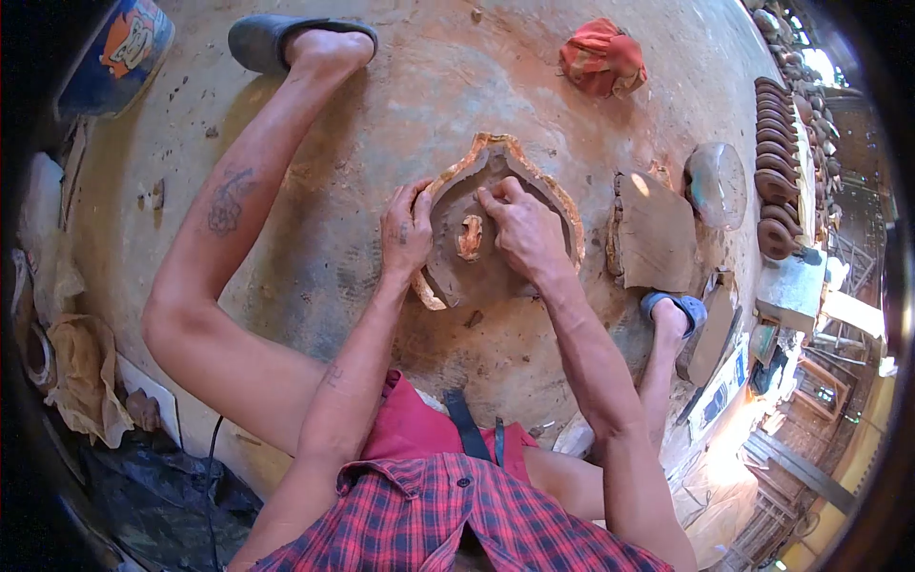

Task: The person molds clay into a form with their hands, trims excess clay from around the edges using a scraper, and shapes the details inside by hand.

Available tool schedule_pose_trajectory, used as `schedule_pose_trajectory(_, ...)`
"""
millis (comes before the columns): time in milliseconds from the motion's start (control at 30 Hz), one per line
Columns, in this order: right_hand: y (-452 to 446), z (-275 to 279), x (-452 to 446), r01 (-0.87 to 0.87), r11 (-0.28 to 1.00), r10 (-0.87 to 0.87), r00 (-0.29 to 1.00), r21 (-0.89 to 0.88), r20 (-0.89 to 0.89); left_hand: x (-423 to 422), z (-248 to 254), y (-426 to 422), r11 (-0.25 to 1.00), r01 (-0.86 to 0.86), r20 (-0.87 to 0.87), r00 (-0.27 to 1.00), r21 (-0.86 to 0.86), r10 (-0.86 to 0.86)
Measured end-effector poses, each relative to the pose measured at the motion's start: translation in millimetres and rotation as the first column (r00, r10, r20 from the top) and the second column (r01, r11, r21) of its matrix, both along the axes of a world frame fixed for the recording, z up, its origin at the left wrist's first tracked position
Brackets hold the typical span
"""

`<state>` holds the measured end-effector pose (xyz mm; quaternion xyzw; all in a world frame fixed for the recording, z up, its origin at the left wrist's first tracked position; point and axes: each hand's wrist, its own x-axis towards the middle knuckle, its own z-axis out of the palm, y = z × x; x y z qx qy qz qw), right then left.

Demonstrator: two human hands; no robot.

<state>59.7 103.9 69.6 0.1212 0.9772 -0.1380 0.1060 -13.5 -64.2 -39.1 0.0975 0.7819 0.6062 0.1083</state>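
Note:
On the floor in front of me lies an open mold (575, 224) with a rough orange-tan rim that narrows to a point at the far end. Grey-brown clay (477, 281) lines its inside, and a small orange-tan raised piece (469, 238) shows in the middle. My left hand (407, 231) grips the mold's left rim, fingers bent over the edge. Inside the right half, my right hand (527, 232) presses on the clay near the far wall, with its fingers curled together. Whether loose clay sits under those fingertips is hidden.
Right of the mold lie a flat clay slab (653, 238) and a plastic-wrapped lump (717, 186). A red cloth bundle (603, 59) sits farther away. A blue bucket (116, 57) stands far left; brown clay pieces (774, 143) line the right. My sandaled feet flank the work.

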Motion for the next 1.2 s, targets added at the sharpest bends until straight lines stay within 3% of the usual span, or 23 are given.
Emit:
schedule_pose_trajectory(100, 5, 6, 0, -0.015, 0.999, 0.017, 0.999, -0.037, 0.049, -1, 1, 1, 0.996, -0.001, 0.072, 0.997, 0.091, -0.006)
schedule_pose_trajectory(233, -2, 7, 3, 0.076, 0.995, -0.065, 0.986, -0.066, 0.155, 7, 7, -3, 0.999, -0.013, 0.030, 0.999, 0.032, 0.012)
schedule_pose_trajectory(400, -8, 4, 13, 0.075, 0.994, -0.072, 0.997, -0.074, 0.040, 8, 7, -1, 0.999, -0.032, -0.031, 0.999, 0.029, 0.033)
schedule_pose_trajectory(433, -1, 0, 15, -0.015, 0.994, 0.008, 0.998, -0.110, -0.058, 8, 7, 0, 0.999, -0.027, -0.034, 0.999, 0.036, 0.029)
schedule_pose_trajectory(567, -10, -5, 19, 0.047, 0.994, -0.033, 0.990, -0.096, 0.138, 9, 11, -3, 0.999, -0.030, 0.031, 0.999, 0.037, 0.029)
schedule_pose_trajectory(667, -14, -19, 24, 0.104, 0.994, -0.104, 0.995, -0.032, -0.004, 9, 12, -2, 0.999, -0.040, 0.010, 0.999, 0.011, 0.040)
schedule_pose_trajectory(733, -10, -7, 20, 0.028, 0.998, -0.026, 0.999, -0.056, 0.044, 8, 10, 1, 0.999, -0.034, -0.020, 0.999, 0.006, 0.034)
schedule_pose_trajectory(833, -14, 13, 22, 0.112, 0.989, -0.101, 0.988, -0.093, 0.118, 5, 9, 0, 0.998, -0.028, 0.054, 0.998, 0.053, 0.026)
schedule_pose_trajectory(900, -25, 1, 34, 0.152, 0.983, -0.133, 0.977, -0.105, 0.166, 7, 9, -2, 0.999, -0.037, 0.002, 0.999, 0.018, 0.037)
schedule_pose_trajectory(967, -31, -19, 45, 0.210, 0.976, -0.209, 0.978, -0.066, 0.017, 11, 11, -2, 0.999, -0.054, 0.023, 0.998, 0.004, 0.054)
schedule_pose_trajectory(1067, -29, -4, 47, 0.178, 0.980, -0.170, 0.981, -0.086, 0.087, 7, 12, -1, 0.999, -0.042, 0.036, 0.998, 0.008, 0.042)
schedule_pose_trajectory(1200, -37, -1, 57, 0.167, 0.982, -0.162, 0.985, -0.088, 0.057, 8, 11, -1, 0.998, -0.051, 0.050, 0.998, 0.043, 0.049)
